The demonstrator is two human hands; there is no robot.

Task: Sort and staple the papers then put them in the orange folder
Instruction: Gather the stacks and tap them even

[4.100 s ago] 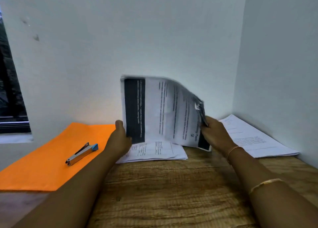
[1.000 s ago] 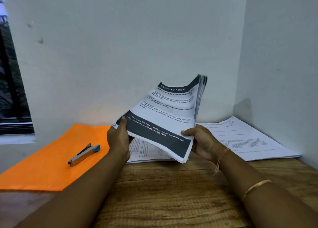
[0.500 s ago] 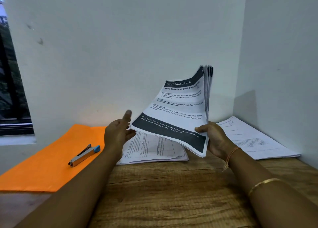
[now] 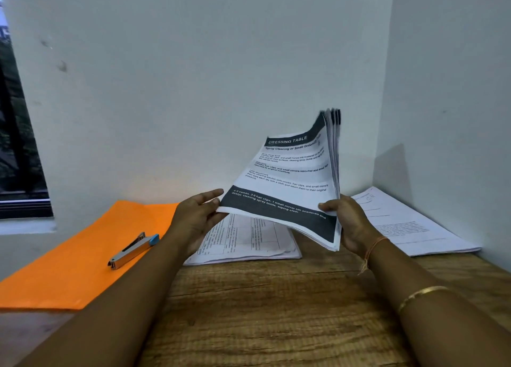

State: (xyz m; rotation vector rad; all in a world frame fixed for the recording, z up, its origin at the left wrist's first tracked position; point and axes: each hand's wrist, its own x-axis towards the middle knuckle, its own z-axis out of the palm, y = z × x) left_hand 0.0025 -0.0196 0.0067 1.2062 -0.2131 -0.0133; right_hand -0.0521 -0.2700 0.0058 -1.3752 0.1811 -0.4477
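Observation:
My right hand (image 4: 349, 222) grips the lower right corner of a stack of printed papers (image 4: 287, 178) with dark bands, headed "DRESSING TABLE". The stack tilts up above the table, its far edge fanned out. My left hand (image 4: 197, 217) has straight fingers that touch the stack's lower left corner. An orange folder (image 4: 69, 267) lies flat at the left with a silver stapler (image 4: 132, 251) with a blue end on top of it. A second pile of papers (image 4: 249, 242) lies on the table under the held stack.
A third pile of white papers (image 4: 409, 225) lies at the right against the side wall. White walls close the table at the back and right. A dark window sits at the far left. Bare wooden table (image 4: 262, 311) spreads in front of me.
The stack went from both hands to the right hand alone half a second ago. Now my left hand has come back and touches its lower left corner. The stack tilts up more steeply.

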